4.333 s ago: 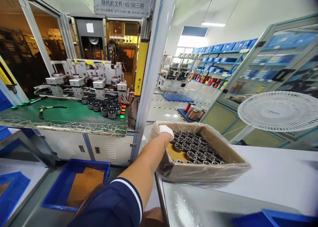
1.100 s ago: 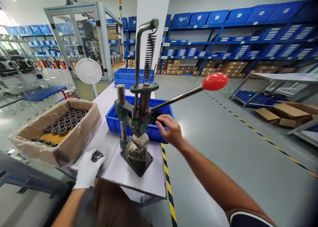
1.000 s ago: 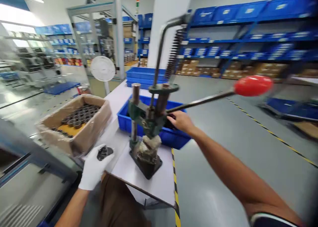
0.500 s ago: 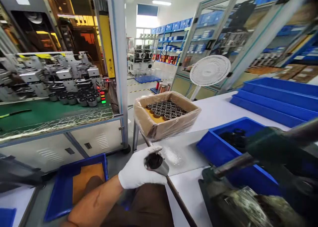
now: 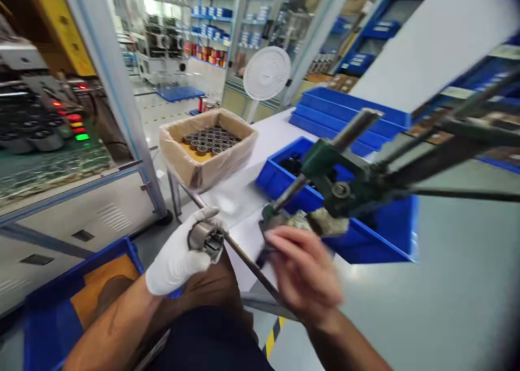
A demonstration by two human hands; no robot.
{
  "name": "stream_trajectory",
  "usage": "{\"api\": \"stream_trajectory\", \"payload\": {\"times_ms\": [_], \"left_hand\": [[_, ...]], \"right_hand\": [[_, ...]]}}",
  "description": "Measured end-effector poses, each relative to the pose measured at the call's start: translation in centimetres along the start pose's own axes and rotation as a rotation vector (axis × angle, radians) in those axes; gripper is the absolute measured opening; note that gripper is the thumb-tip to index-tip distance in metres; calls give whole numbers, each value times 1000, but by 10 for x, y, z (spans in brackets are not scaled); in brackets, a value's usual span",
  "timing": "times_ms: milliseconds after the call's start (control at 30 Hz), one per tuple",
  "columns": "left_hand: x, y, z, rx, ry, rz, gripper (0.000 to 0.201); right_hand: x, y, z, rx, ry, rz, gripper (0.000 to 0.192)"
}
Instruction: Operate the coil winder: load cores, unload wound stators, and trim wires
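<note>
White bench (image 5: 247, 246), and in comes the right hand (image 5: 306, 273), near the left hand (image 5: 176, 254): both together now, left fingers round a metal ring (image 5: 200, 235), right curled, hold too blurred to tell.

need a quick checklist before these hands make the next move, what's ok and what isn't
1. Left grip secure on the metal cylinder: ok, gloved thumb and fingers close around it.
2. Cylinder's slotted open end uncovered: ok, it faces away from the palm.
3. Right grip gloved: not ok, it is bare.
4. Right grip holding a part: cannot tell, the hand is blurred.
5. Press lever position: cannot tell, its far end runs out of the picture.
6. Cardboard box upright on the table: ok, more cylinders stand inside.
</note>
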State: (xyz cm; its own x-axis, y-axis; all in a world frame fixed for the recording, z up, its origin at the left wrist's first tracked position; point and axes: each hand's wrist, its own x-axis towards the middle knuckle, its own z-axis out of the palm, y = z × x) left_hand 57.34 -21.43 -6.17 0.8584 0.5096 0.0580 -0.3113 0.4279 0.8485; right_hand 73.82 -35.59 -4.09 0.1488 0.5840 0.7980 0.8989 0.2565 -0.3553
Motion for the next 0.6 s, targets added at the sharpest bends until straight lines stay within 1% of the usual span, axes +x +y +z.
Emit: {"api": "stream_trajectory", "payload": {"times_ms": [67, 133, 233, 300, 400, 500, 600], "left_hand": [[-1, 1, 4, 97, 30, -18, 94], [-7, 4, 9, 169, 79, -3, 96], [-18, 9, 15, 269, 150, 38, 83], [-22, 11, 16, 319, 171, 56, 77], [-23, 12, 13, 338, 176, 62, 77], [-22, 11, 11, 327, 157, 37, 82], [-21, 10, 10, 342, 137, -14, 90]], "right_hand": [[1, -15, 9, 79, 34, -19, 33], [7, -24, 25, 149, 49, -24, 33], [11, -28, 40, 196, 35, -45, 36], [10, -25, 40, 265, -28, -98, 40], [7, -20, 34, 289, -126, -183, 51], [6, -16, 29, 220, -134, -225, 52], [6, -14, 26, 219, -160, -247, 49]]}}
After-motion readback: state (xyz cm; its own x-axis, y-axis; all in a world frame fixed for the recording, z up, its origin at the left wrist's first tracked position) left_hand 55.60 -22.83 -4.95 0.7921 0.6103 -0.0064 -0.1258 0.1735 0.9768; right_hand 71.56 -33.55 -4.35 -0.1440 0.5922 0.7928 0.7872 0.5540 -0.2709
